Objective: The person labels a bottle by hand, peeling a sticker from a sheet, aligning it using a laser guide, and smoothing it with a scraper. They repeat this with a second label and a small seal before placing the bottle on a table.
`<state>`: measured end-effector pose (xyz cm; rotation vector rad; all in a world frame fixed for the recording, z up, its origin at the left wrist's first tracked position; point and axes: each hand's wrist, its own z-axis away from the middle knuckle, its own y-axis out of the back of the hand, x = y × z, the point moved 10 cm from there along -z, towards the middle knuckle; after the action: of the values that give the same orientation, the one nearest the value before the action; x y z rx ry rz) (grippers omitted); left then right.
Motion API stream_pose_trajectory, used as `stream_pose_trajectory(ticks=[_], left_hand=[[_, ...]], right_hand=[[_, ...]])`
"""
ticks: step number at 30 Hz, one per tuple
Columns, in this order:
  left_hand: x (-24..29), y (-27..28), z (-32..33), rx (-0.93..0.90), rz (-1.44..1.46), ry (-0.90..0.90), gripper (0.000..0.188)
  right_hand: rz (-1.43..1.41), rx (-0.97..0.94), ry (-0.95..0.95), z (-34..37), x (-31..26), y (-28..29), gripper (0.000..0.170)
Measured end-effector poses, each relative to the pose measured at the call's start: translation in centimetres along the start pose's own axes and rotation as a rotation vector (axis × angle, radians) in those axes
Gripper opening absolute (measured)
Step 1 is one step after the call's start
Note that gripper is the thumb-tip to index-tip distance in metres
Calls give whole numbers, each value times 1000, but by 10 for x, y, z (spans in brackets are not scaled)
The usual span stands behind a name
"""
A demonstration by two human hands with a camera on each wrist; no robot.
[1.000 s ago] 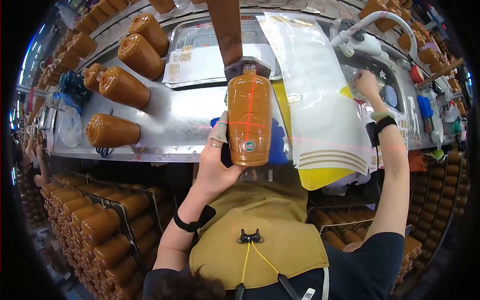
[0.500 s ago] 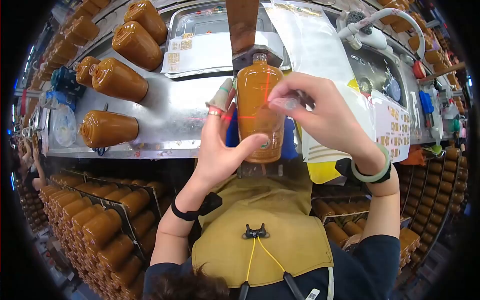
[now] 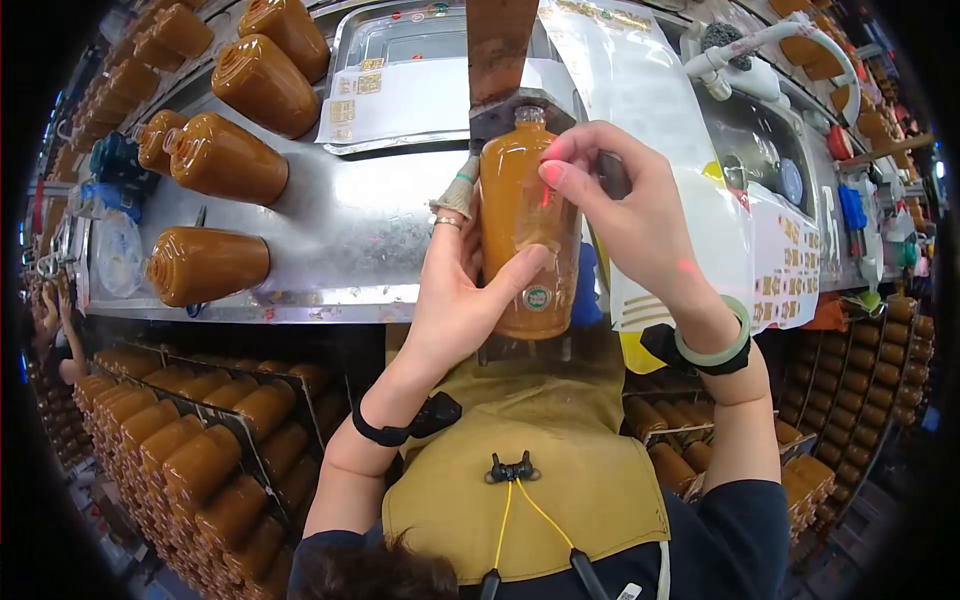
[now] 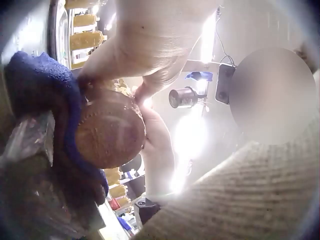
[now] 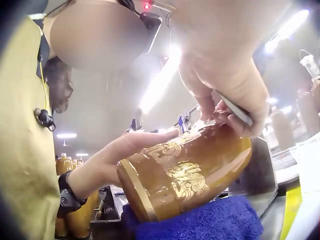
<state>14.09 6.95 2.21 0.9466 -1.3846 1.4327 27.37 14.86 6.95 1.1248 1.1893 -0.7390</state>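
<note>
A glossy amber-brown bottle [image 3: 510,235] lies tilted on a blue cloth [image 5: 200,222], its neck against a bracket. My left hand [image 3: 462,300] holds its left side, with the thumb across the front and a cloth cover on one finger. With thumb and fingertip my right hand [image 3: 640,195] pinches the upper edge of a clear film [image 3: 543,218] lying on the bottle's front. A flat grey piece [image 5: 236,110] is tucked within the right hand's fingers. Gold relief pattern [image 5: 187,180] shows on the bottle's side in the right wrist view; a red light line falls on the front.
Several similar brown bottles [image 3: 228,160] lie on the metal table [image 3: 350,215] at left. A tray [image 3: 395,140] with a printed sheet is behind. White sheets [image 3: 650,150] lie at right, beside a sink [image 3: 765,140] with a curved tap [image 3: 790,45]. Stacked bottles [image 3: 190,440] fill racks below.
My right hand came from the sink to the bottle with the clear film, which now lies against its front. The left hand shifted, its thumb now pressing on the film's lower part.
</note>
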Motion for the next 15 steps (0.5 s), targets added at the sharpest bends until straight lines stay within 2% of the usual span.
stream_pose_trajectory(ticks=[5,15], left_hand=[[-1,-1,0,15,40,33,83],[2,-2,0,23,40,-3,76]], right_hand=[[94,79,74,0,-5,3,14],[96,93,52,-1,-4,3,13]])
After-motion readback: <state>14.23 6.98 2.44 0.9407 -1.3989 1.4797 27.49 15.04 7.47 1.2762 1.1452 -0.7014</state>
